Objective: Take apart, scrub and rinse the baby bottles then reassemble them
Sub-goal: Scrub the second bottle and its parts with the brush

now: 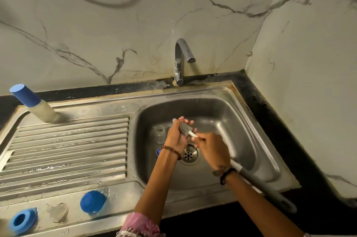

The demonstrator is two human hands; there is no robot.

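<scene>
Above drain [188, 155]: left hand [176, 137] grip cupped around brush [185, 129] head; right hand [211, 147] grip clamped on brush handle. Bottle [160, 134] left of drain.

Stainless steel sink unit [123, 108] set into a black bench [257, 99] in a marble-tiled corner. Ribbed drainboard [67, 146] on the left, basin [241, 121] on the right with a round drain [188, 154] in its floor. Chrome tap [180, 59] standing at the back edge. Standing at the drainboard's far left corner, a pale bottle with a blue cap [33, 104]. Along the near rim, a blue ring [22, 221], a clear teat [58, 211] and a blue dome cap [92, 202]. In the basin, an upright clear bottle [160, 134] and a small blue piece [158, 151] near the drain.
</scene>
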